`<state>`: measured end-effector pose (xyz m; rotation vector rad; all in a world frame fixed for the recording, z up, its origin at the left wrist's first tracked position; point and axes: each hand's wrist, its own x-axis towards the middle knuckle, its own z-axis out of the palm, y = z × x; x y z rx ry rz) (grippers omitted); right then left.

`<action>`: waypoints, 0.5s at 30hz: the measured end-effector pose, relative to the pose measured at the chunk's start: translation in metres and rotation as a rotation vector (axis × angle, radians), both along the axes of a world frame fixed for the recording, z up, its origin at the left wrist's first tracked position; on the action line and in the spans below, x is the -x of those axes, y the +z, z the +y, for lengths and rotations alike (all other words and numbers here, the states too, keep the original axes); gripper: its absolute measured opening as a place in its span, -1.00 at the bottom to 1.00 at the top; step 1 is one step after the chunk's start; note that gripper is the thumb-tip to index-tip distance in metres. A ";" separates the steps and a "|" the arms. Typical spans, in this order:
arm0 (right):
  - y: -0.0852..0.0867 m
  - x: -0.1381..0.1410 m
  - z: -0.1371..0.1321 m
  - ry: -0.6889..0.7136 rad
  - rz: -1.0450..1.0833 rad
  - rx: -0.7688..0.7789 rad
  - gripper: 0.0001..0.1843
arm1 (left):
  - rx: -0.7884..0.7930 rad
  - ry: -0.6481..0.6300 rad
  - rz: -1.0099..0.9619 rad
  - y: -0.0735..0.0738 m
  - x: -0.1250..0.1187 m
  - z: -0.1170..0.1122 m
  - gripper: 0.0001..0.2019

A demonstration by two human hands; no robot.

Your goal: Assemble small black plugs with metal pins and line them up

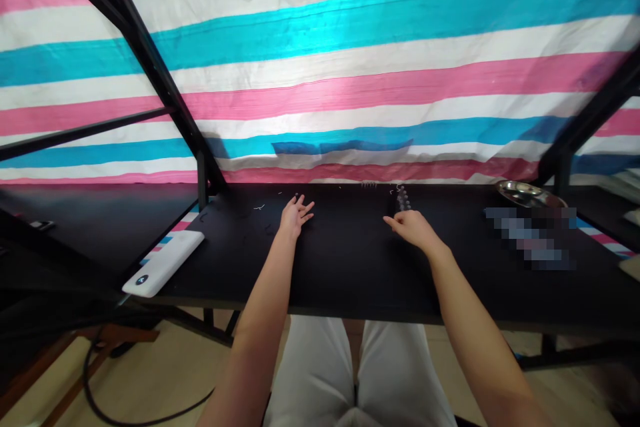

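My left hand (296, 216) is over the black table (345, 267), palm partly turned up, its fingers spread apart. A tiny dark speck shows by its fingertips, too small to name. To the right, my right hand (413, 228) is closed, the thumb pointing left and the other fingers curled under. Just beyond its knuckles rises a short strip of small, clear, bead-like knobs (403, 198); whether the fingers grip it is hidden. Another row of similar small knobs (369, 184) lies by the table's back edge. Thin white scraps (259, 207) lie left of my left hand.
A white power bank (164, 263) lies at the table's left end. At the right are a shiny metal dish (531, 195) and a blurred-out flat item (531, 237). Black frame bars (150, 70) slant up at both sides before a striped sheet (320, 33).
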<state>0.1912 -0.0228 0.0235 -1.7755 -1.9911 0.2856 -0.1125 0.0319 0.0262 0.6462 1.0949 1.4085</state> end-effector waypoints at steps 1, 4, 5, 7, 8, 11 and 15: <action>0.001 0.005 -0.001 0.046 0.014 -0.032 -0.50 | -0.008 0.033 -0.002 0.000 -0.001 -0.001 -0.37; 0.003 0.020 -0.006 0.136 0.065 -0.124 -0.47 | -0.045 0.142 -0.020 0.000 -0.004 -0.002 -0.55; 0.003 0.025 -0.007 0.153 0.080 -0.144 -0.46 | -0.056 0.172 -0.028 0.000 -0.005 -0.003 -0.60; 0.002 0.032 -0.009 0.176 0.101 -0.172 -0.46 | -0.065 0.212 -0.043 0.001 -0.007 -0.003 -0.67; 0.001 0.034 -0.010 0.183 0.113 -0.187 -0.46 | -0.064 0.216 -0.052 0.001 -0.009 -0.003 -0.69; -0.002 0.039 -0.010 0.204 0.176 -0.225 -0.49 | -0.094 0.134 -0.082 0.005 -0.014 -0.005 -0.70; -0.007 0.045 -0.009 0.223 0.364 -0.199 -0.60 | -0.201 -0.114 -0.021 0.010 -0.026 -0.015 -0.63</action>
